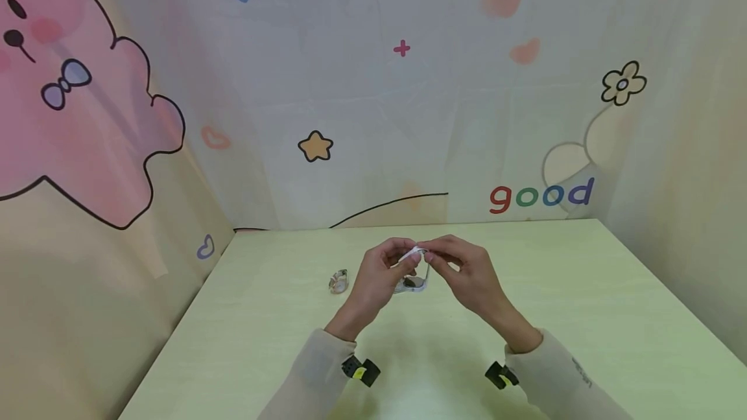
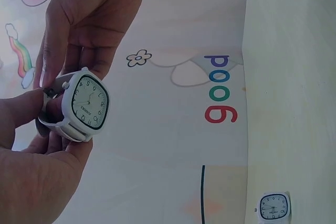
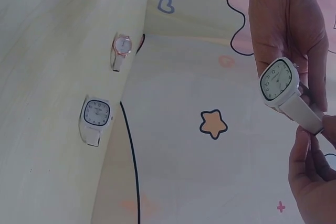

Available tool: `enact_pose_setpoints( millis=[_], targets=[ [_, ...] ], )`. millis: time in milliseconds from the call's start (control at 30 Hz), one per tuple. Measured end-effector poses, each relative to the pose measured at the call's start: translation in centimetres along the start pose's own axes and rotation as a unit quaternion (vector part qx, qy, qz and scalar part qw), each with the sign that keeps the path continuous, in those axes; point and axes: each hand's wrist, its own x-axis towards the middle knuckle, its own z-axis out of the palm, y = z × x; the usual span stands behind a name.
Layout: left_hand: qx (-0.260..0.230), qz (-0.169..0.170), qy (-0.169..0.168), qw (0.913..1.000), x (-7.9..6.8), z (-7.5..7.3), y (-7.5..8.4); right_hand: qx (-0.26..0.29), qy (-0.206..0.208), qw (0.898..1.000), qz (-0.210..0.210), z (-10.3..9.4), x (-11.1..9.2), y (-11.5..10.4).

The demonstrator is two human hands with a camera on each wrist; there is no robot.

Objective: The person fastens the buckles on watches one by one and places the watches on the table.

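A white square-cased wristwatch [image 2: 90,102], its dial ringed in black, is held up above the table between both hands. Its white strap [image 3: 303,115] bends back behind the case. My left hand [image 1: 373,277] pinches the strap from one side with thumb and fingers. From the other side my right hand [image 1: 474,277] pinches the strap near its end, fingertips close to the left thumb. The fingers hide part of the strap, and how its ends lie together cannot be told.
A second white square watch [image 3: 97,113] lies on the pale table [image 1: 262,342]. Beside it, further left, lies a round rose-gold watch [image 1: 338,282] with a light strap. A printed curtain [image 1: 373,96] hangs behind the table's far edge.
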Motion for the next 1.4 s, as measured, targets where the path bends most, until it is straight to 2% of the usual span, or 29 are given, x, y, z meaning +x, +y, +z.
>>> enact_pose_setpoints(
  millis=[100,300,467,633,833,1033,1133,1233,1400],
  targets=[
    [-0.001,0.001,-0.001,1.0000,0.3,-0.1,-0.6,-0.008,-0.001,1.000,-0.018,0.0,0.2,0.1],
    [-0.003,-0.008,-0.004,1.0000,0.9,-0.1,-2.4,-0.033,0.004,0.999,-0.007,0.0,0.0,0.2],
    [0.019,0.003,-0.004,0.9998,1.1,-0.2,-2.4,-0.004,0.014,1.000,0.001,0.0,-0.1,0.2],
    [0.058,0.007,-0.013,0.9982,1.2,-0.8,-2.3,0.011,0.033,0.999,0.032,-0.2,0.0,0.0],
    [0.102,-0.025,-0.021,0.9943,0.9,-1.9,-2.6,0.016,0.039,0.997,0.067,-0.5,0.1,-0.4],
    [0.122,-0.054,-0.043,0.9901,0.7,-2.5,-2.8,0.017,0.044,0.996,0.069,-0.7,0.0,-0.8],
    [0.127,-0.058,-0.054,0.9888,0.6,-2.6,-2.9,0.024,0.043,0.996,0.072,-0.6,-0.2,0.2],
    [0.131,-0.049,-0.054,0.9887,0.5,-2.7,-3.0,0.027,0.030,0.996,0.084,-0.7,-0.4,0.4],
    [0.140,-0.023,-0.029,0.9894,0.6,-2.8,-3.1,0.023,0.002,0.995,0.100,-0.8,-0.4,0.4]
  ],
)
